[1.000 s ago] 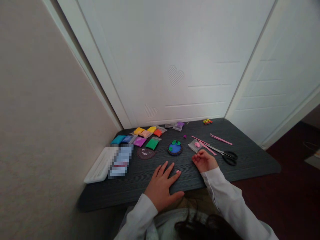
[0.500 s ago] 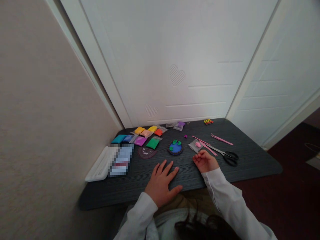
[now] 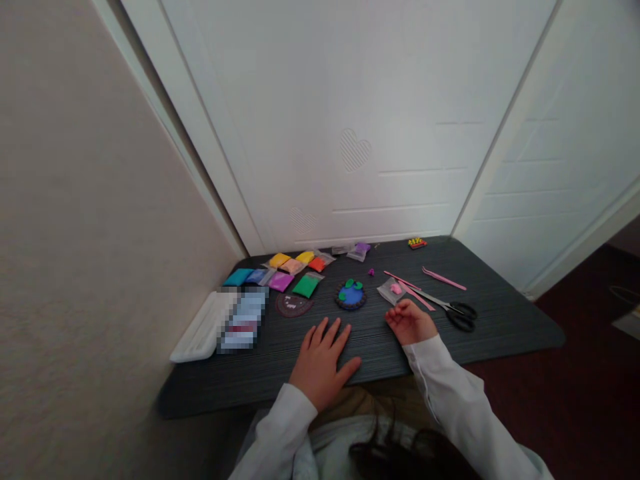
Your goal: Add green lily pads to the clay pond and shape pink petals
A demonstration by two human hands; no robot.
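Note:
My left hand (image 3: pixel 321 365) lies flat on the dark table with its fingers spread and nothing under the visible parts. Palm turned up, my right hand (image 3: pixel 411 323) rests at the table with its fingers curled together; whatever they may hold is too small or hidden to tell. Just beyond it is a clear plastic bag (image 3: pixel 387 291) with a lump of pink clay (image 3: pixel 397 289). Between and beyond both hands sits a round clay pond (image 3: pixel 351 296), blue inside, with a dark brown rim and green leaf-like pieces. A small purple clay piece (image 3: pixel 371 272) lies behind it.
Black-handled scissors (image 3: pixel 460 315) and pink tools (image 3: pixel 420 298) lie right of the bag, pink tweezers (image 3: pixel 445 278) farther right. Several coloured clay packets, including a green one (image 3: pixel 308 285), a brown semicircular piece (image 3: pixel 295 305) and a white tray (image 3: pixel 203 330) are left. A wall stands behind.
My left hand has shifted slightly left, its thumb drawing a little nearer the fingers. My right hand and the things on the table have stayed put.

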